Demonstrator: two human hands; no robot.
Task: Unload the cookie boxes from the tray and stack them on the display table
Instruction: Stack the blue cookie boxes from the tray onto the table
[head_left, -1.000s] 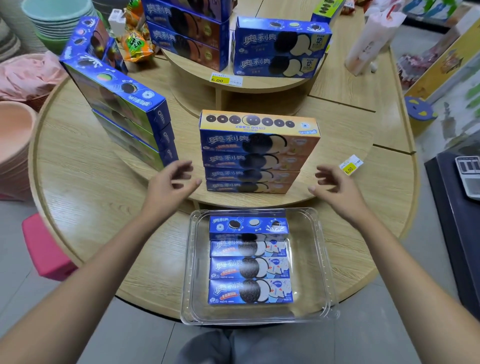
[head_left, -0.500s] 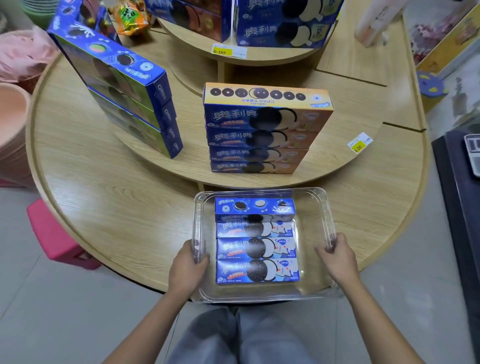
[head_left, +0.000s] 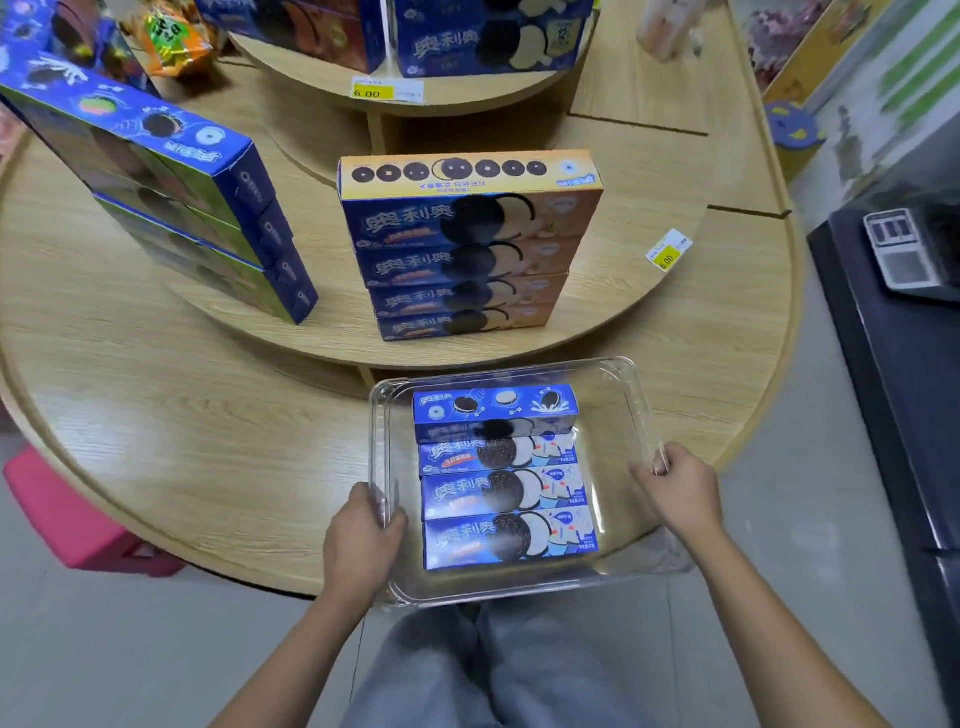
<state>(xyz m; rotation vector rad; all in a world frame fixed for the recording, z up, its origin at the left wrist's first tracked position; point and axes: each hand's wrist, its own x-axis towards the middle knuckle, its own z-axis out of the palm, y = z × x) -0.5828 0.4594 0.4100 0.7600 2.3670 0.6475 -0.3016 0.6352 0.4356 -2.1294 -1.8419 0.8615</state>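
Note:
A clear plastic tray (head_left: 631, 395) rests at the near edge of the round wooden display table (head_left: 171, 431), overhanging it towards me. Several blue cookie boxes (head_left: 506, 491) lie inside it, side by side, with one more on top at the far end. My left hand (head_left: 361, 540) grips the tray's left rim. My right hand (head_left: 680, 491) grips its right rim. On the table's raised middle tier stands a stack of orange-topped cookie boxes (head_left: 470, 244), just beyond the tray.
A stack of blue-and-green boxes (head_left: 171, 192) stands on the middle tier at the left. More boxes (head_left: 488, 36) fill the top tier. Yellow price tags (head_left: 667, 254) sit on the tier edges. A pink stool (head_left: 67, 525) is at the lower left, a dark counter (head_left: 893, 374) at the right.
My hands dropped from beside the orange-topped stack to the tray's side rims and closed on them. The tray has slid a little to the right and nearer me.

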